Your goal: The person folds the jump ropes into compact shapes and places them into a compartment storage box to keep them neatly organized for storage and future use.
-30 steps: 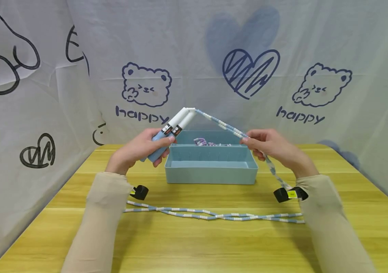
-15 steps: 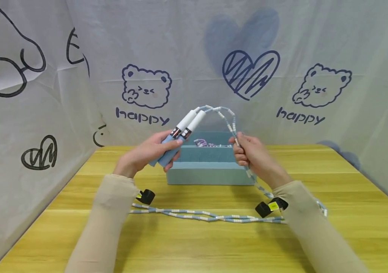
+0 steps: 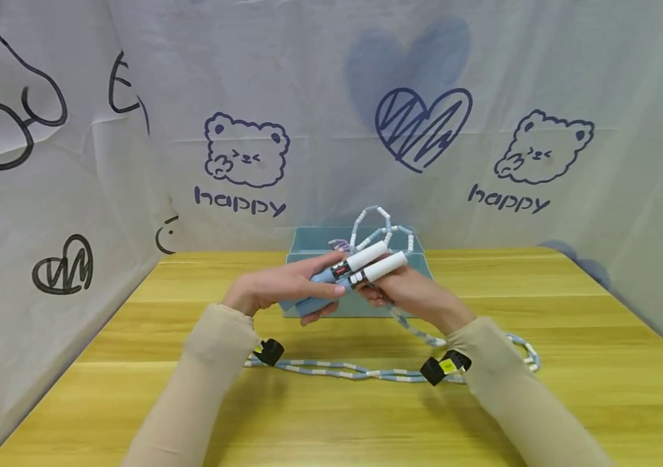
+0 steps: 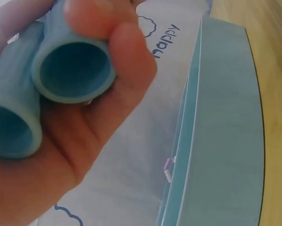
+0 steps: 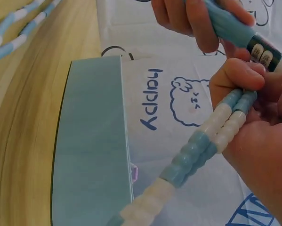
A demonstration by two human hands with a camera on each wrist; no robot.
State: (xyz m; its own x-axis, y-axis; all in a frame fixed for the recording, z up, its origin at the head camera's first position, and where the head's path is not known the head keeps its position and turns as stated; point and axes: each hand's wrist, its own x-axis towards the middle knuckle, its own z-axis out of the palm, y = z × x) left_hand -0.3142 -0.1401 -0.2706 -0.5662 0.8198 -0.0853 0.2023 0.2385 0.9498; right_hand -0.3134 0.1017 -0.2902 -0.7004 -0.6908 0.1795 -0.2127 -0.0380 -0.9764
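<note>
1. L hand (image 3: 285, 288) grips both blu/wht handles (image 3: 361, 277) above table (image 3: 133, 389).
2. R hand (image 3: 413, 293) grasps doubled beaded rope (image 5: 192, 153), just beside handles.
3. More rope lies on table, nr side.
4. Blu bin (image 4: 225, 122) behind hands, w/ purple/wht beads (image 3: 340, 245).

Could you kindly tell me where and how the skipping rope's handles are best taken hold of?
I'd grip the blue lower ends of the paired handles from the left, as the left hand does: they lie side by side, white ends slanting up and right. The beaded cord bends into loops, so it would probably steer them poorly.
</note>
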